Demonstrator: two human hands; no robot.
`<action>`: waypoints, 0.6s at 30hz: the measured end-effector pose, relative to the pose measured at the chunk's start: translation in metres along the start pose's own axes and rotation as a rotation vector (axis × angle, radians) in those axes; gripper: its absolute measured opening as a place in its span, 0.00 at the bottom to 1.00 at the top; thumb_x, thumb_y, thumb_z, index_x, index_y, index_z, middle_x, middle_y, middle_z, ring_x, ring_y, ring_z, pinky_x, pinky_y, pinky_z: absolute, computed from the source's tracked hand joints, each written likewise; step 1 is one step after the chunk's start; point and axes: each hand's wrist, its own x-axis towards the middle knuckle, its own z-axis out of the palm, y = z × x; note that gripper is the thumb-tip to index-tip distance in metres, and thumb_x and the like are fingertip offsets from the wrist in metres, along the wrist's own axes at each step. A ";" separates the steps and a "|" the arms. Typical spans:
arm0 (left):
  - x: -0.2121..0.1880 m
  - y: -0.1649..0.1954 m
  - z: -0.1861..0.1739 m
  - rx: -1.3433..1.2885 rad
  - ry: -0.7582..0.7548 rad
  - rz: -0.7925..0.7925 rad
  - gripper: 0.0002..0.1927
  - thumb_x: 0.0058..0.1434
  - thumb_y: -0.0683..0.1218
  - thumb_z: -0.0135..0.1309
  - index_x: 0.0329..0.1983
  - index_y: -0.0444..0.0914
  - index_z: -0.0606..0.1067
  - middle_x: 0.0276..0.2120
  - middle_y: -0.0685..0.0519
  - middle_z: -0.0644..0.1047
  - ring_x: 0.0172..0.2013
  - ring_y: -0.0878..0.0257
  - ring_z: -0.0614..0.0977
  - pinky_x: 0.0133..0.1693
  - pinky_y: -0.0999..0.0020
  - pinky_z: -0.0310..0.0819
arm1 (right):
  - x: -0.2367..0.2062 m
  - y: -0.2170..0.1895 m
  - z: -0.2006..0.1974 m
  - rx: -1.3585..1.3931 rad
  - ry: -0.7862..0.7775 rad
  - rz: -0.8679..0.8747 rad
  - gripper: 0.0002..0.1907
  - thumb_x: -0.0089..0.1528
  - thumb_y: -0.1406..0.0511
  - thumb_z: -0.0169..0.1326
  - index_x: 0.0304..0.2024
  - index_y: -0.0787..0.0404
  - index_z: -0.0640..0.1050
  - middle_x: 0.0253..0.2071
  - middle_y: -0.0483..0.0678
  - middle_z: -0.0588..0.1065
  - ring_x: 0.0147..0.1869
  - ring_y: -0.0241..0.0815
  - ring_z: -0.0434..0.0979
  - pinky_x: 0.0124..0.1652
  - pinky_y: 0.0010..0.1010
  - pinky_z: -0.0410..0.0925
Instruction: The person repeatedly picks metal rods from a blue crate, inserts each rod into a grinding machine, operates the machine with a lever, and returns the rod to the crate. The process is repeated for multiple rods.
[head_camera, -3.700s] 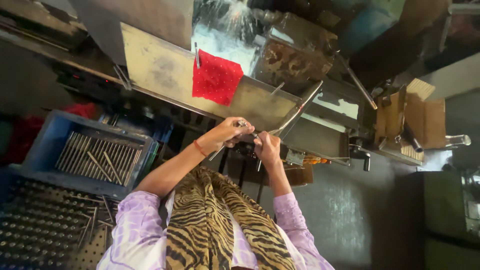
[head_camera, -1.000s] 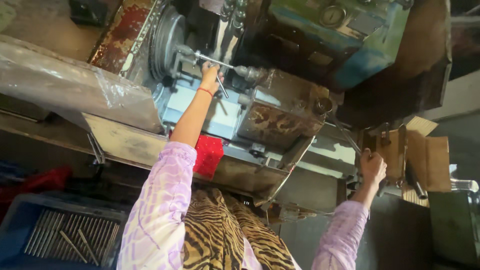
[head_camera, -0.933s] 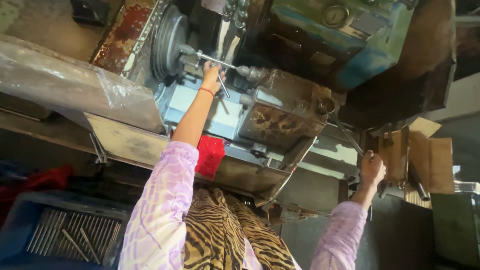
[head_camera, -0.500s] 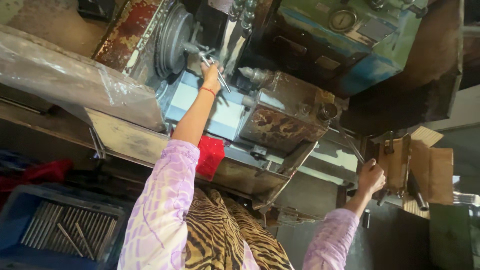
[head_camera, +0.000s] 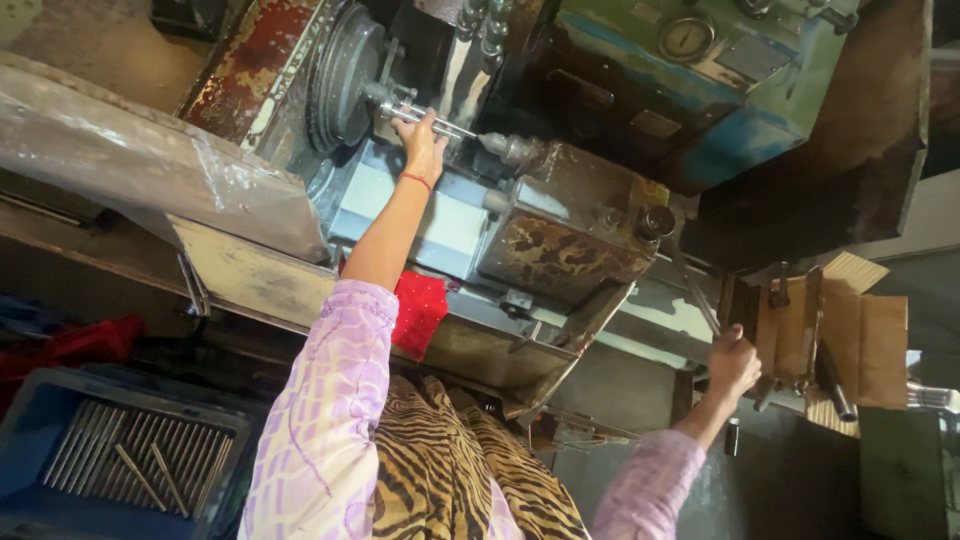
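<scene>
Fingers of the left hand (head_camera: 422, 140), arm stretched up, grip a metal rod (head_camera: 440, 122) in the lathe chuck (head_camera: 345, 75); right hand (head_camera: 733, 362) clenches a lever (head_camera: 695, 290) beside the rusty, dim machine (head_camera: 560, 240).

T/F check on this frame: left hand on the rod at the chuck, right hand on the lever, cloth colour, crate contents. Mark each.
1. The left hand holds the metal rod at the chuck. True.
2. The right hand hangs free. False: it grips a lever.
3. The cloth is blue. False: red.
4. The blue crate holds metal rods. True.
</scene>
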 end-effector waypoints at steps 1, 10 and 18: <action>-0.001 0.000 0.000 -0.027 -0.017 0.001 0.33 0.61 0.36 0.55 0.64 0.49 0.55 0.56 0.48 0.68 0.48 0.50 0.76 0.53 0.33 0.67 | -0.002 0.001 0.001 -0.004 -0.023 0.029 0.31 0.74 0.47 0.40 0.40 0.64 0.83 0.37 0.72 0.77 0.45 0.78 0.76 0.49 0.63 0.68; -0.006 0.004 0.004 -0.031 0.002 -0.017 0.32 0.62 0.35 0.55 0.64 0.49 0.56 0.54 0.49 0.69 0.45 0.53 0.76 0.50 0.40 0.72 | -0.008 0.012 -0.003 -0.014 -0.048 0.016 0.32 0.78 0.49 0.34 0.45 0.64 0.82 0.40 0.73 0.77 0.49 0.77 0.76 0.52 0.63 0.68; -0.007 0.002 0.009 0.037 0.129 -0.002 0.30 0.60 0.37 0.55 0.61 0.51 0.57 0.51 0.60 0.68 0.43 0.62 0.76 0.46 0.45 0.73 | -0.060 0.028 0.009 0.267 0.225 -0.045 0.30 0.66 0.64 0.55 0.69 0.69 0.66 0.54 0.75 0.65 0.53 0.70 0.70 0.50 0.56 0.69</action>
